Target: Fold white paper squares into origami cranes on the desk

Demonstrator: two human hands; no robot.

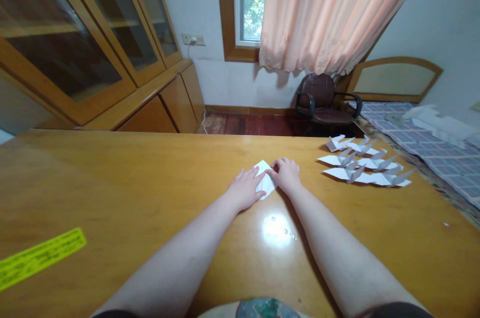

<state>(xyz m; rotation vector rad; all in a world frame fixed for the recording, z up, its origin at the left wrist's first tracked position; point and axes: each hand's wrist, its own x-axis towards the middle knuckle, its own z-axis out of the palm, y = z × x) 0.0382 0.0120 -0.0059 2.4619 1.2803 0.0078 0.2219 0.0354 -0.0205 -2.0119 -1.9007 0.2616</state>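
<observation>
A small folded white paper [264, 183] lies on the wooden table [150, 183] in front of me. My left hand [245, 189] rests flat on the paper's left side, fingers stretched out. My right hand [287, 174] presses on its upper right edge with curled fingers pinched at the fold. To the right, several finished white paper cranes [362, 165] stand in rows on the table.
A yellow-green strip [37, 257] lies near the table's left front edge. Beyond the table are a wooden glass-door cabinet [93, 48], a dark office chair [324, 103], a pink curtain [326, 13] and a bed with a patterned cover [431, 143] at the right.
</observation>
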